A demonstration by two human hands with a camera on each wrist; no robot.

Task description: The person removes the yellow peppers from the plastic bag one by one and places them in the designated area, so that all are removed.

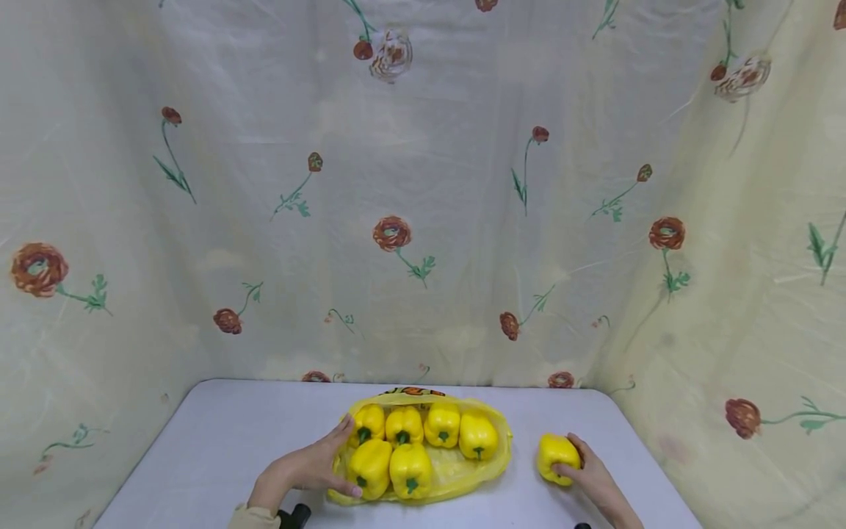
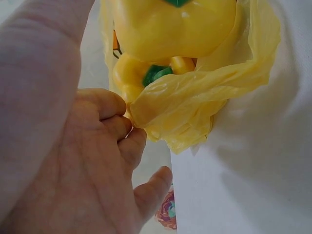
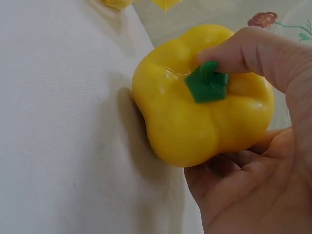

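Several yellow bell peppers (image 1: 410,471) with green stems lie in a yellow plastic bag (image 1: 456,476), whose mouth is spread wide. At the bag's left end is my left hand (image 1: 307,464), thumb and fingers spread apart. In the left wrist view, the fingertips of that hand (image 2: 83,161) touch the bag's crumpled edge (image 2: 190,97). To the right of the bag, my right hand (image 1: 591,474) grips a single yellow bell pepper (image 1: 554,457). The right wrist view shows the thumb beside the pepper's green stem (image 3: 208,87) and the fingers around its other side.
A white table (image 1: 251,415) lies under everything. Behind it and along both sides hangs a pale curtain (image 1: 449,308) printed with flowers. A dark object (image 1: 295,516) shows at the left wrist.
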